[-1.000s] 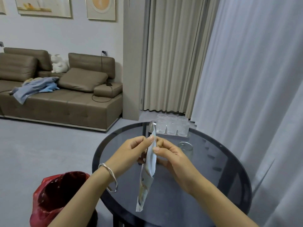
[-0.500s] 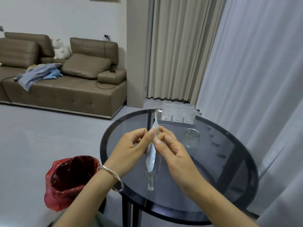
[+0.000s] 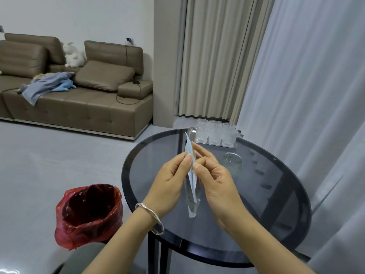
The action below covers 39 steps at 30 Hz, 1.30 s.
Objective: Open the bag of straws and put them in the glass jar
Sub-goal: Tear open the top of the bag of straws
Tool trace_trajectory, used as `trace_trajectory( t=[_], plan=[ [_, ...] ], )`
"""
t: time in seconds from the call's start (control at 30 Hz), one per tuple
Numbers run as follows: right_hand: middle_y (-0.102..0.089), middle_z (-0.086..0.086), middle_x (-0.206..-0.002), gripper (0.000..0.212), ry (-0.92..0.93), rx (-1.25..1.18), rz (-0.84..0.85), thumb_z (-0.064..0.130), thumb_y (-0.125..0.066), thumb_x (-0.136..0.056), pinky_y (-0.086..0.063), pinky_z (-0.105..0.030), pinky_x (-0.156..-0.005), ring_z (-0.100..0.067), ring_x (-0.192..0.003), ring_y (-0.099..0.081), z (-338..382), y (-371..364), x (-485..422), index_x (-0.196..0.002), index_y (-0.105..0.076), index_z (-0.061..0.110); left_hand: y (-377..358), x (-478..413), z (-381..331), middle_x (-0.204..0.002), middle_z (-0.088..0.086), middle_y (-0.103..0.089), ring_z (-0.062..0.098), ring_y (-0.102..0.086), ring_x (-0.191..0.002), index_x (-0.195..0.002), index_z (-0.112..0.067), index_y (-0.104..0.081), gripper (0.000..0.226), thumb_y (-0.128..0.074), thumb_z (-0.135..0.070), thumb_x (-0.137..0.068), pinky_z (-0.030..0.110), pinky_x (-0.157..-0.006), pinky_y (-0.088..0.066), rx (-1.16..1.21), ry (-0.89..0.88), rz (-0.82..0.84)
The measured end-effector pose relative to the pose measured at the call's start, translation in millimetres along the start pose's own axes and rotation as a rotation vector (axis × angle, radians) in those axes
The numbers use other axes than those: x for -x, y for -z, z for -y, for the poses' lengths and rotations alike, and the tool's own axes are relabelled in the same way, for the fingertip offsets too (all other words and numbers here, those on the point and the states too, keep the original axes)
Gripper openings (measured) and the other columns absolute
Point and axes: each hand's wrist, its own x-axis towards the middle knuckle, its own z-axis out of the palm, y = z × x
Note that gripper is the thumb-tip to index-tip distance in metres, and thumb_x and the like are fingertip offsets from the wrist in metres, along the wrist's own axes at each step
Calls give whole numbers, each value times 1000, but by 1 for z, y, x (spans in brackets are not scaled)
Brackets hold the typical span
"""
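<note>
Standing at far left, a brown sofa (image 3: 75, 99) carries a blue garment (image 3: 49, 86) and a white rabbit toy (image 3: 73, 55). A bin with a red liner (image 3: 88, 212) sits on the grey floor beside a round dark glass table (image 3: 276, 224). Above the table, the left hand (image 3: 169, 182) and right hand (image 3: 215, 178) pinch the bag of straws (image 3: 192, 184) between thumb and fingers (held edge-on, upright). The glass jar (image 3: 231, 165) stands just right; six tumblers (image 3: 216, 134) fill a tray behind. Curtains (image 3: 296, 76) hang at right.
</note>
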Motion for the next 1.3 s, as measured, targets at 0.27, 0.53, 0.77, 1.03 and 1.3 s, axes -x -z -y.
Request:
trace_trajectory(
  t=[0.27, 0.53, 0.77, 1.03, 1.3],
  plan=[
    [-53, 11, -139, 22, -20, -193, -26, 9, -49, -93, -48, -39, -100, -14, -122, -56, -6, 16, -13, -85, -64, -6, -2, -9, 0, -93, 16, -70, 24, -65, -85, -105, 0, -62, 40, -43, -34, -94, 30, -78, -54, 133, 52, 33],
    [-70, 9, -105, 22, 36, 357, -32, 18, -60, -83, -52, -24, -80, -6, -98, -65, 11, 28, -31, -64, -53, 11, 6, -24, 0, -84, 23, -61, 27, -56, -72, -98, 0, -62, 41, -39, -34, -98, 34, -65, -48, -163, -68, 42],
    [-67, -9, -77, 21, 17, 605, -122, 10, -51, -89, -57, -28, -52, -14, -63, -70, 14, 45, -61, -69, -47, 8, 25, -56, -3, -65, 4, -54, 22, -52, -63, -70, -9, -47, 36, -39, -31, -97, 39, -56, -43, -790, -143, -75],
    [-60, -24, -80, 20, -49, 221, -227, 11, -52, -94, -54, -19, -53, -18, -67, -59, -7, 48, -105, -76, -52, 2, 15, -69, 13, -80, 10, -76, 21, -72, -72, -94, -6, -71, 98, -7, -79, -78, 28, -64, -56, -304, 618, 240],
    [-61, -17, -86, 24, -88, -148, -240, 19, -53, -95, -55, -24, -65, -23, -79, -58, -26, 46, -121, -72, -50, 13, -10, -101, 51, -129, 11, -60, 26, -58, -113, -132, -8, -55, 74, -59, -56, -76, 40, -104, -40, 1059, 577, -190]
  ],
)
